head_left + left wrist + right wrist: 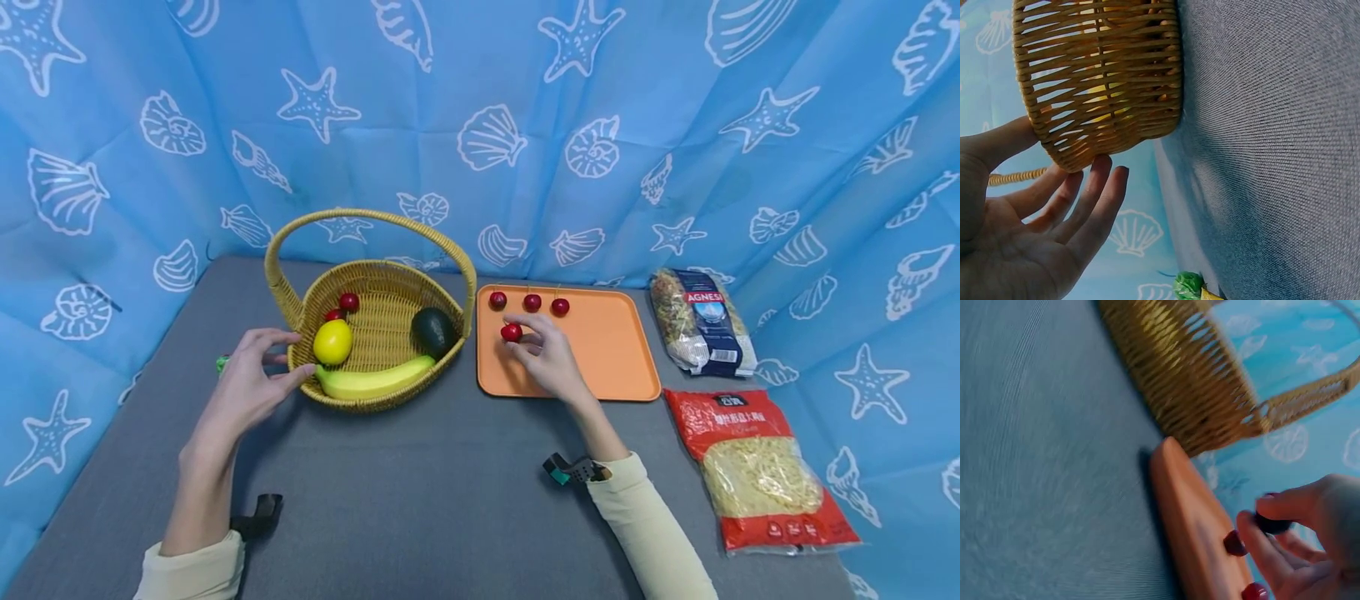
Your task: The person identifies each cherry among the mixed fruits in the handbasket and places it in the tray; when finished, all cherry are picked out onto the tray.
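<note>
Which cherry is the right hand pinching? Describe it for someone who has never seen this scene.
Find the orange tray right of the basket. Three cherries line its far edge. The held cherry sits nearer, alone, between the right hand's fingertips.

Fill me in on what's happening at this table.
A person sits at a grey table. Their right hand pinches a cherry over the orange tray, where three more cherries lie in a row at the far edge. Their left hand rests open against the side of the wicker basket, which holds a lemon, a banana, an avocado and two cherries. Two bags of pasta lie to the right.
</note>
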Available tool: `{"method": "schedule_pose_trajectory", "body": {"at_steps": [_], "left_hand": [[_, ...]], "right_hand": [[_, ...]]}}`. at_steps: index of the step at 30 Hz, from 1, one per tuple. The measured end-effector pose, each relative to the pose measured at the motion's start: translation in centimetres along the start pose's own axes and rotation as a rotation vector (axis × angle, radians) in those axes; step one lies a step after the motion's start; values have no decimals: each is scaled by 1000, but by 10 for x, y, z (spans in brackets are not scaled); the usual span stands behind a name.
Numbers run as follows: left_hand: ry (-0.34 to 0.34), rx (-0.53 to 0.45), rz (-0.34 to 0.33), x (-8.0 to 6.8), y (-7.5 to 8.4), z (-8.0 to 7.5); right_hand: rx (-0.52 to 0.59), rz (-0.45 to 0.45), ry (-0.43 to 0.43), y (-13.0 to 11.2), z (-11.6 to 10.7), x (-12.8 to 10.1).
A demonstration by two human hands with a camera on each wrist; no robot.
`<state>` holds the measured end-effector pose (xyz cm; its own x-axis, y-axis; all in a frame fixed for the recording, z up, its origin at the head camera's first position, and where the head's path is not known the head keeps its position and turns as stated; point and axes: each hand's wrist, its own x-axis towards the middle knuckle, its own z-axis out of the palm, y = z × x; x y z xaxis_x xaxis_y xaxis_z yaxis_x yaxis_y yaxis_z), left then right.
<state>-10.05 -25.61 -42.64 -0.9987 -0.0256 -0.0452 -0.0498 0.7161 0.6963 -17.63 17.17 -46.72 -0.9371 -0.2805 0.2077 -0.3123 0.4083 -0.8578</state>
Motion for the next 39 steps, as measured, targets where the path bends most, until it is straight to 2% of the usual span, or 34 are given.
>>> {"method": "schedule_pose_trajectory", "body": {"at_steps": [3, 9, 17, 23, 30, 35, 39], "left_hand": [[0, 2, -8, 0, 0, 0], [-2, 0, -13, -1, -1, -1], [-5, -7, -11, 0, 0, -1], [-7, -7, -13, 0, 0, -1], [-1, -3, -3, 0, 0, -2], [-5, -5, 0, 0, 0, -2], [-6, -9, 2, -1, 0, -2]], "right_hand": [[-89, 55, -45, 12, 6, 5], [-216, 59, -73, 21, 14, 11], [-217, 89, -95, 20, 11, 12], [-174, 90, -93, 14, 3, 9], [31, 5, -43, -13, -7, 2], [142, -133, -47, -44, -4, -5], [207, -237, -105, -68, 10, -3]]}}
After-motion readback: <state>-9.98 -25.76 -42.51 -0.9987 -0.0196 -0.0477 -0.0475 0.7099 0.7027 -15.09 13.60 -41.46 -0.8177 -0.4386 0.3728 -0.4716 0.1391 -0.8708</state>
